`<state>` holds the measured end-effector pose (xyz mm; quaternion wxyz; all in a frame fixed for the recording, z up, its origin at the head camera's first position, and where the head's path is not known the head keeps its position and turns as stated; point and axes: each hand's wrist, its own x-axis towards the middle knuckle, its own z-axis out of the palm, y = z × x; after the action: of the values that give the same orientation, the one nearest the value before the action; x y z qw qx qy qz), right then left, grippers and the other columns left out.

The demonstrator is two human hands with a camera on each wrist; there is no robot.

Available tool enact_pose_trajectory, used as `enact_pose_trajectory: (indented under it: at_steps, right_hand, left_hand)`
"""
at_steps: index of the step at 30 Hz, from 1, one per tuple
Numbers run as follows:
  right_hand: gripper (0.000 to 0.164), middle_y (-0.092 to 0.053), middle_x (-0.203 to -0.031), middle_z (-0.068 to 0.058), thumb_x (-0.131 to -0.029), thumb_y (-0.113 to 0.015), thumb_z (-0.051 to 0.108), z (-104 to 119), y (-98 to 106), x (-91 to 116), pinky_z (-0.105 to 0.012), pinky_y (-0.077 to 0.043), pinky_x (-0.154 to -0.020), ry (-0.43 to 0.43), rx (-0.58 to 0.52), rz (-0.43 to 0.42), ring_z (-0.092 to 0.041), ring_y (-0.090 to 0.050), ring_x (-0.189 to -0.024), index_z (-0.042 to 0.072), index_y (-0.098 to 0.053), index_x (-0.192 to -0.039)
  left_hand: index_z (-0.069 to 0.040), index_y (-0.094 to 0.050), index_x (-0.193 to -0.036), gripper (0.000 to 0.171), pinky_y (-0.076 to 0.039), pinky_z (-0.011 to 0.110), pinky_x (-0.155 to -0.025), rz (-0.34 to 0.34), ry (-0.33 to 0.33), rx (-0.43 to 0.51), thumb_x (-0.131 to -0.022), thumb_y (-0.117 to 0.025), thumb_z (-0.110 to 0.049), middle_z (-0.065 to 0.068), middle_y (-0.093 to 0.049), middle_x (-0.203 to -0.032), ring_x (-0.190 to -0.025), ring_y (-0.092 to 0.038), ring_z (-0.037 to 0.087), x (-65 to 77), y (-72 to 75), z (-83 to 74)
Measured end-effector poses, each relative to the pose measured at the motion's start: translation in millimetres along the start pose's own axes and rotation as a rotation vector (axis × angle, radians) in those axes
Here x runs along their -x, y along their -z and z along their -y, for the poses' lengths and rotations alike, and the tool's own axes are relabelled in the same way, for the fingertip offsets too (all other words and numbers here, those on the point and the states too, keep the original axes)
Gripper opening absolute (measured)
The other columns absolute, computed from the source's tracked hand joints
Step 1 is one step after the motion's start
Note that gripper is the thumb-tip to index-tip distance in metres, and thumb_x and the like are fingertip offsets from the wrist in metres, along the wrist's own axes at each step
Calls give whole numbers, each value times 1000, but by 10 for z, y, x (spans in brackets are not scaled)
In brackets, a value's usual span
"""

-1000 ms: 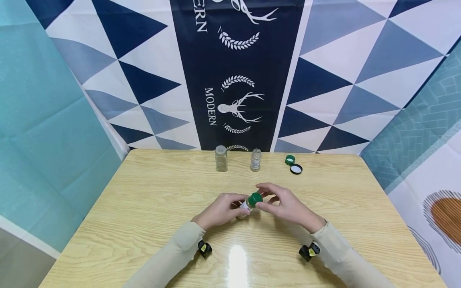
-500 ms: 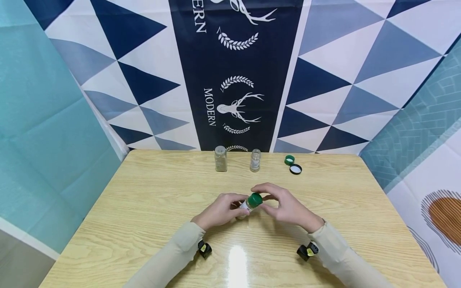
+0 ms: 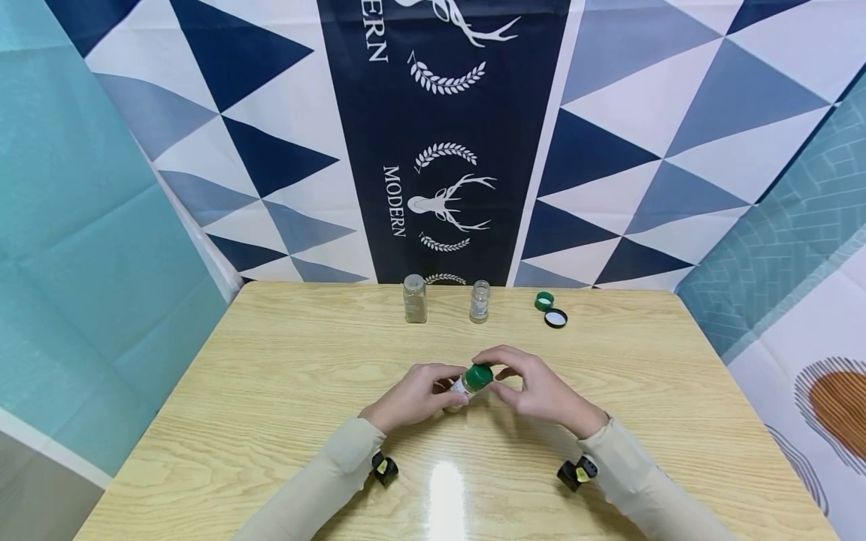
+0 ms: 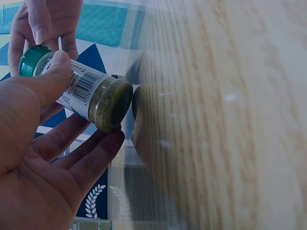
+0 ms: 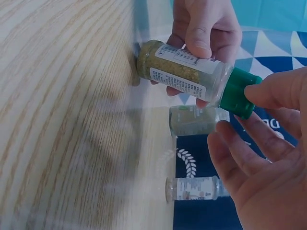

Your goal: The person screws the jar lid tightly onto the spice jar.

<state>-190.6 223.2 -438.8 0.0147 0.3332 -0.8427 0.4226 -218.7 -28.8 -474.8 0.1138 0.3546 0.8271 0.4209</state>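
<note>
My left hand (image 3: 414,396) grips a small glass spice jar (image 5: 180,72) by its labelled body, thumb on one side and fingers on the other. The jar tilts over the table, its lower part filled with greenish-brown seasoning. A green cap (image 3: 479,376) sits on its upper end, angled toward the right. My right hand (image 3: 544,391) pinches this cap between thumb and fingers. In the left wrist view the jar's base (image 4: 117,103) faces the table, with a barcode label (image 4: 84,86) above it. Whether the base touches the wood is unclear.
At the table's back edge stand a square jar (image 3: 416,300) of greyish-brown contents and a smaller clear jar (image 3: 479,303), both uncapped as far as I can tell. To their right lie a loose green cap (image 3: 544,301) and a black ring-like lid (image 3: 556,318).
My right hand's fingers have shifted left around the green cap, the index finger now over its top side. The left hand and the jar have stayed in place.
</note>
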Motion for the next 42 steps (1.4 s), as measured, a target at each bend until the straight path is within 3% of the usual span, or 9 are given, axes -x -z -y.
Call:
enact_pose_trajectory:
  at_steps: [6, 15, 21, 25, 33, 42]
  right_hand:
    - [37, -69, -124, -3, -95, -73, 5, -5, 3, 8, -40, -63, -87, -33, 0, -3, -20, -67, -111, 11, -66, -131]
    - [40, -69, -123, 1, -96, -75, 24, -5, -4, 10, -35, -62, -88, -106, 20, 3, -19, -67, -112, 8, -66, -132]
    - [38, -69, -124, 4, -97, -73, 29, -23, 7, 30, -37, -62, -88, -114, 49, -1, -18, -67, -113, 13, -67, -131]
    - [38, -69, -125, 1, -97, -74, 27, -40, 23, 57, -39, -62, -87, -110, 67, -1, -22, -67, -114, 13, -66, -132]
    - [65, -56, -148, -17, -96, -75, 22, -31, 41, 61, -46, -59, -96, -122, 45, 49, -32, -60, -130, 7, -47, -152]
    - [60, -55, -151, -12, -92, -72, 1, 18, 4, 8, -49, -57, -101, -28, 7, 55, -32, -53, -138, 5, -51, -149]
  left_hand:
    - [-22, -65, -139, 43, -58, 19, -83, 0, 1, 2, -98, -71, -35, -3, -73, -114, -95, -67, 4, 1, 2, -1]
    - [-21, -65, -139, 44, -57, 18, -84, -4, 8, -7, -98, -71, -36, -4, -73, -115, -96, -67, 3, 3, 0, -14]
    - [-22, -65, -140, 45, -57, 19, -84, -7, 15, -9, -98, -71, -36, -5, -73, -115, -95, -67, 3, 6, 4, -4]
    - [-22, -65, -140, 44, -57, 19, -86, -9, 9, -12, -98, -71, -35, -4, -73, -117, -97, -67, 3, 12, 3, 2]
    - [-21, -64, -141, 45, -57, 19, -86, -13, 1, -15, -98, -71, -34, -3, -73, -119, -96, -67, 3, 30, 3, 9]
    - [-20, -64, -141, 45, -57, 20, -87, -15, -10, -7, -99, -70, -33, -1, -73, -119, -98, -67, 3, 34, 0, 15]
